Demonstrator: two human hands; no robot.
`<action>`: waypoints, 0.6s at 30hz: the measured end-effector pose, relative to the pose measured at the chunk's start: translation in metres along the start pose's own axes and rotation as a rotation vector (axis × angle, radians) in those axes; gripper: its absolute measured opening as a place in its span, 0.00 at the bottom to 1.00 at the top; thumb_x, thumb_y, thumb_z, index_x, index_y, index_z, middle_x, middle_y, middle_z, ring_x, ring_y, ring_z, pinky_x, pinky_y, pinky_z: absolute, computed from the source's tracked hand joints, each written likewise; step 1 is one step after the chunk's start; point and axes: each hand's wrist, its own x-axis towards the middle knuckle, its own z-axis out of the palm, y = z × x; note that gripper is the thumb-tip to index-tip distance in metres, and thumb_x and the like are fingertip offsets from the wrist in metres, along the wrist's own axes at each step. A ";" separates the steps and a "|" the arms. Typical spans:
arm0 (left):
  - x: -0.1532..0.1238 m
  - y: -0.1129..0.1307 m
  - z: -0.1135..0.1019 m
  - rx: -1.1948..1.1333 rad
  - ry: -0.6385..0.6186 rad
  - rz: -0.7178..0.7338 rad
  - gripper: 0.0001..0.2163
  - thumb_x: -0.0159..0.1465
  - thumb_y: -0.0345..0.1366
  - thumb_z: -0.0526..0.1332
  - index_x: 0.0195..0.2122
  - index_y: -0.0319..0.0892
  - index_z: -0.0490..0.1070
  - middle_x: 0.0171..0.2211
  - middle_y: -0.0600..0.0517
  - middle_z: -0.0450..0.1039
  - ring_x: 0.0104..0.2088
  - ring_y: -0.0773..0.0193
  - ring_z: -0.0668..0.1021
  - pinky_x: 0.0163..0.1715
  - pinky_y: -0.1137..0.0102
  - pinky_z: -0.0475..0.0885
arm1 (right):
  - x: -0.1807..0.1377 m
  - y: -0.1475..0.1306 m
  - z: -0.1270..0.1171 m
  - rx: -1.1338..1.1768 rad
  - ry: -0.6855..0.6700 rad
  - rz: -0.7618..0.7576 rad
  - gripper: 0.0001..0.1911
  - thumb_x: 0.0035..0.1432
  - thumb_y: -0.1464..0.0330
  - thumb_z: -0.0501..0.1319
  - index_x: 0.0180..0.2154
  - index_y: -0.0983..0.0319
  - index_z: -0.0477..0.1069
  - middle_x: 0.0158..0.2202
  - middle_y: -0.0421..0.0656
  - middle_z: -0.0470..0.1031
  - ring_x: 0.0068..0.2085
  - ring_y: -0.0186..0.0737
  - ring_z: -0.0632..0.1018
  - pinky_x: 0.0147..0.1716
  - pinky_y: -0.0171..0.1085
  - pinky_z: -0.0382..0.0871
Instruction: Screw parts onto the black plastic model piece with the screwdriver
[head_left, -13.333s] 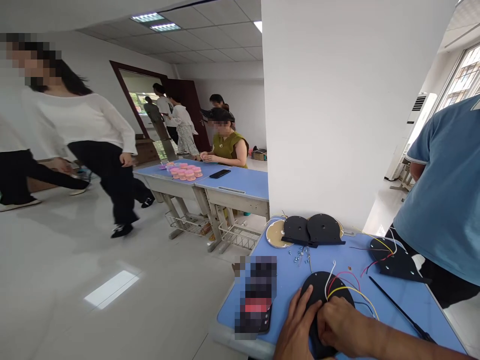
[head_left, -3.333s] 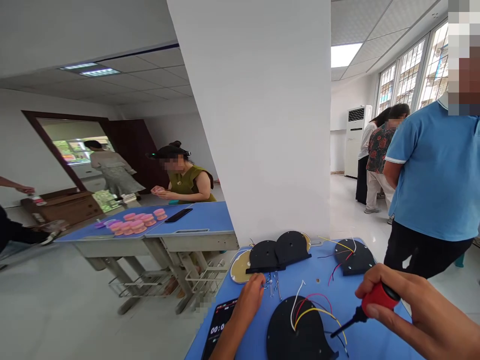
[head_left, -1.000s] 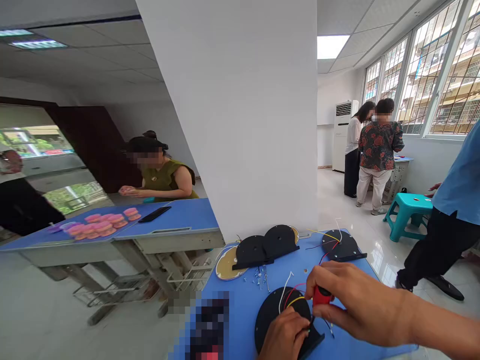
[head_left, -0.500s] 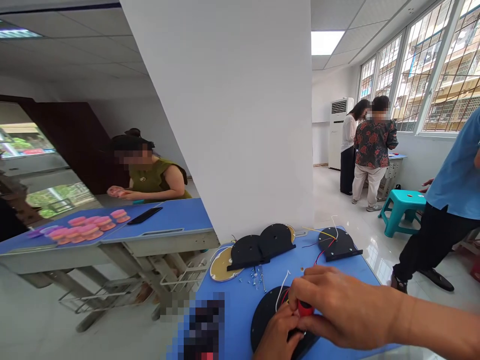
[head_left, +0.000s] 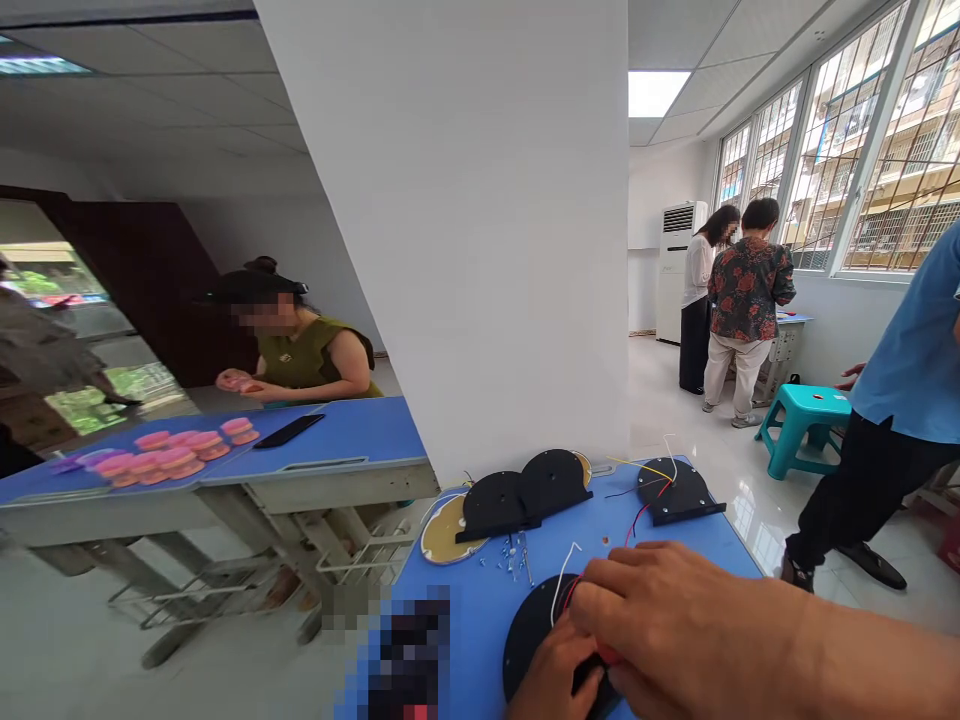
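My right hand (head_left: 675, 620) is closed around a red-handled screwdriver (head_left: 609, 655); only a bit of the red handle shows, and its tip is hidden. Beneath both hands, a round black plate (head_left: 523, 625) lies on the blue table (head_left: 472, 610). My left hand (head_left: 555, 670) rests on the plate with its fingers bent together close to the screwdriver; what they pinch is hidden. A white wire (head_left: 556, 590) and a red wire (head_left: 571, 590) rise from the plate beside my fingers.
Loose screws (head_left: 514, 560) lie beyond the plate. Further back are black half-round plates (head_left: 491, 505) over a tan disc (head_left: 448, 530), and another wired black plate (head_left: 667, 490). A white pillar (head_left: 487, 250) borders the table. A person in blue (head_left: 907, 350) stands at right.
My right hand has turned and lowered over the screwdriver, covering more of its red handle. My left hand stays in nearly the same place on the plate.
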 end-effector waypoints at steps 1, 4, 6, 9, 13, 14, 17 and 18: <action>0.000 -0.002 -0.001 -0.018 -0.005 0.035 0.18 0.54 0.25 0.54 0.37 0.50 0.79 0.43 0.53 0.81 0.43 0.57 0.81 0.44 0.67 0.78 | 0.001 0.001 0.000 -0.049 -0.009 0.003 0.07 0.61 0.72 0.62 0.41 0.64 0.68 0.40 0.44 0.76 0.35 0.41 0.76 0.31 0.39 0.65; 0.002 -0.009 -0.006 0.081 0.080 0.057 0.20 0.58 0.25 0.53 0.46 0.49 0.77 0.49 0.49 0.78 0.49 0.56 0.79 0.50 0.63 0.76 | 0.004 0.003 0.003 -0.184 0.024 0.070 0.06 0.68 0.69 0.55 0.40 0.64 0.68 0.36 0.44 0.76 0.30 0.41 0.74 0.27 0.41 0.62; 0.005 -0.014 -0.009 0.243 0.138 -0.058 0.21 0.61 0.30 0.55 0.55 0.46 0.73 0.57 0.44 0.73 0.56 0.49 0.74 0.55 0.53 0.72 | 0.004 0.004 0.004 -0.115 0.059 0.082 0.06 0.65 0.66 0.58 0.39 0.63 0.66 0.35 0.43 0.75 0.31 0.40 0.74 0.28 0.39 0.61; 0.011 -0.016 -0.013 0.346 0.020 -0.304 0.25 0.63 0.37 0.56 0.61 0.36 0.65 0.63 0.37 0.66 0.63 0.43 0.67 0.61 0.46 0.64 | 0.003 0.006 0.004 0.012 0.069 0.001 0.08 0.61 0.68 0.62 0.40 0.62 0.65 0.37 0.42 0.75 0.33 0.39 0.74 0.28 0.37 0.62; 0.016 -0.009 -0.019 0.317 -0.165 -0.418 0.22 0.66 0.37 0.52 0.59 0.35 0.67 0.60 0.40 0.69 0.61 0.47 0.69 0.61 0.51 0.62 | 0.005 0.009 0.005 -0.190 0.078 0.104 0.08 0.68 0.65 0.55 0.37 0.62 0.67 0.30 0.43 0.74 0.27 0.41 0.72 0.27 0.41 0.59; 0.017 -0.006 -0.021 0.311 -0.173 -0.422 0.21 0.66 0.39 0.52 0.58 0.36 0.68 0.60 0.40 0.69 0.60 0.47 0.69 0.61 0.51 0.62 | 0.005 0.010 0.005 -0.182 0.087 0.116 0.08 0.67 0.64 0.56 0.37 0.62 0.66 0.31 0.43 0.74 0.28 0.42 0.73 0.27 0.41 0.59; 0.019 -0.002 -0.025 0.277 -0.163 -0.420 0.21 0.66 0.40 0.53 0.57 0.37 0.69 0.57 0.39 0.71 0.58 0.47 0.71 0.59 0.53 0.64 | 0.007 0.010 0.005 -0.041 0.089 -0.019 0.06 0.61 0.67 0.61 0.39 0.61 0.65 0.35 0.42 0.75 0.32 0.40 0.74 0.28 0.38 0.61; 0.019 -0.003 -0.025 0.269 -0.150 -0.413 0.20 0.66 0.40 0.53 0.57 0.38 0.69 0.56 0.39 0.72 0.57 0.47 0.72 0.58 0.53 0.64 | 0.008 0.009 0.005 -0.047 0.095 -0.049 0.05 0.61 0.69 0.60 0.39 0.61 0.66 0.35 0.42 0.75 0.31 0.39 0.74 0.28 0.37 0.60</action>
